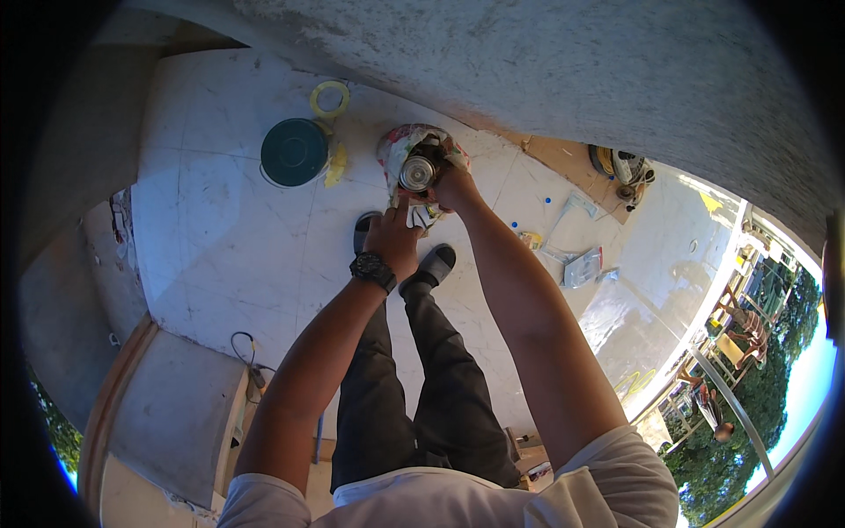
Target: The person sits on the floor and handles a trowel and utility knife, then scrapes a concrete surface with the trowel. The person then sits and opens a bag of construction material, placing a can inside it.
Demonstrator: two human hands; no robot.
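A round metal can (417, 173), its silver ringed top facing up, sits tilted at the mouth of a colourful printed bag (399, 141). My right hand (452, 187) is closed round the can's right side, its fingertips partly hidden in shadow. Just below the can is my left hand (393, 239), with a black watch (373, 271) on the wrist. Its index finger stretches up toward the bag's near edge, while the other fingers are hard to see. Crumpled white and yellow material (421, 215) hangs between the two hands.
Left of the bag stands a green-topped bucket (294, 152), with a yellow tape ring (329, 99) behind it. A clear plastic packet (583, 267) and small blue pieces lie rightward on the pale tiles. Coiled cable and tools (620, 167) rest by the wall. Two people appear outside, far right.
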